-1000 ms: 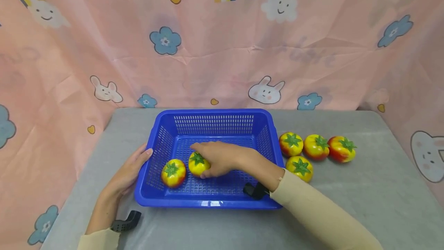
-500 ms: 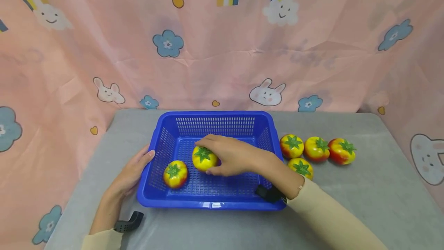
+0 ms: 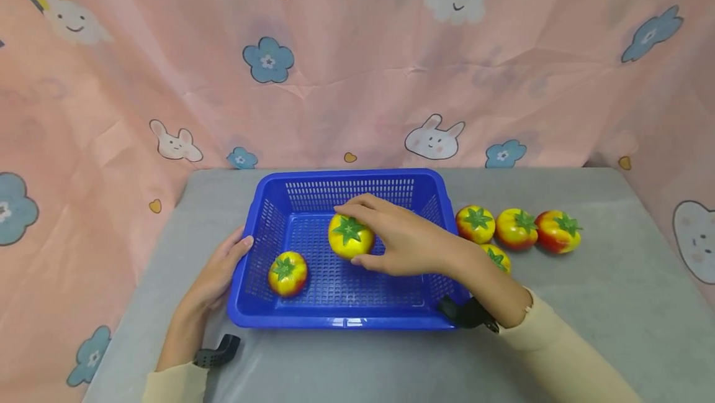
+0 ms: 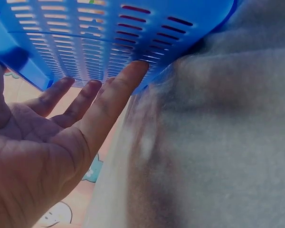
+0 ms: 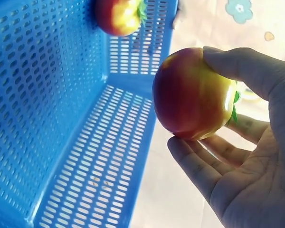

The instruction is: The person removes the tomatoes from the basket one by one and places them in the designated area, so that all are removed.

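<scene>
My right hand (image 3: 404, 235) holds a glossy yellow-and-red tomato (image 3: 349, 236) with a green leafy top, raised above the floor of the blue basket (image 3: 341, 322). In the right wrist view the thumb and fingers pinch this tomato (image 5: 192, 95) from two sides, apart from the basket wall (image 5: 95, 161). Another tomato (image 3: 287, 274) lies inside the basket at its left. At the basket's left side, my left hand (image 3: 220, 269) has its thumb on the rim. The left wrist view shows that hand's fingers (image 4: 111, 102) against the slotted outer wall (image 4: 92, 40).
To the right of the basket, several more tomatoes (image 3: 515, 229) sit on the grey table (image 3: 609, 303); one of them (image 3: 496, 258) is partly behind the right forearm. A pink patterned cloth (image 3: 335, 105) hangs behind the table.
My right hand has lifted the tomato from the basket floor and carried it up and to the right. The left hand keeps its place at the rim; the head view has shifted slightly.
</scene>
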A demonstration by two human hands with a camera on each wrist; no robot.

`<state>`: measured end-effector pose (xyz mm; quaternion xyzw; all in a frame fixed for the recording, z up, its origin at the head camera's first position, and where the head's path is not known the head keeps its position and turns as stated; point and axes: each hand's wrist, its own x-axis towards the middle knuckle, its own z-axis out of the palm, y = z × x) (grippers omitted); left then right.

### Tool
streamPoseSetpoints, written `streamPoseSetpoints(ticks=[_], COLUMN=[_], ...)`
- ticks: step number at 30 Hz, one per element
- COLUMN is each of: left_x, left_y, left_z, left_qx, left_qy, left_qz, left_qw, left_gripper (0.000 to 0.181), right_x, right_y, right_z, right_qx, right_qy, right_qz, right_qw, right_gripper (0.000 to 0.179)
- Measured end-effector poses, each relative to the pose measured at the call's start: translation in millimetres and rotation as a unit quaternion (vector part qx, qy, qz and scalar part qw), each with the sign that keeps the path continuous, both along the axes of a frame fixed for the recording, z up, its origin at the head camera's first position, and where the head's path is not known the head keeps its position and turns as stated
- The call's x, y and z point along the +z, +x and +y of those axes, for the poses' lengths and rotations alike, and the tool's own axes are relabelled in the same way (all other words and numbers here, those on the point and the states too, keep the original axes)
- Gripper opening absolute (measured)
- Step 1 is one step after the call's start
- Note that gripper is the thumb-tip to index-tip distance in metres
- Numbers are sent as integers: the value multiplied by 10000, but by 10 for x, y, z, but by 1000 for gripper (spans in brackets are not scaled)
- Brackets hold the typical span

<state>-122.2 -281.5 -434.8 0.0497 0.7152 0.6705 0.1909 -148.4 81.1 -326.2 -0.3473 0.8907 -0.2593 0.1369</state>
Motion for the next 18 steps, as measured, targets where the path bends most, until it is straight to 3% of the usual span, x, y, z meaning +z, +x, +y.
streamPoseSetpoints(ticks=[18], left_x=[39], left_y=[19], left_z=[-9], left_qx=[32], left_qy=[-204], left_qz=[-3], left_qw=[9998], left_gripper=[66], right_x=[44], right_y=[250], right_z=[316], right_qx=[-267], right_qy=[-247], right_qz=[365], right_qw=[9987], right_gripper=[73])
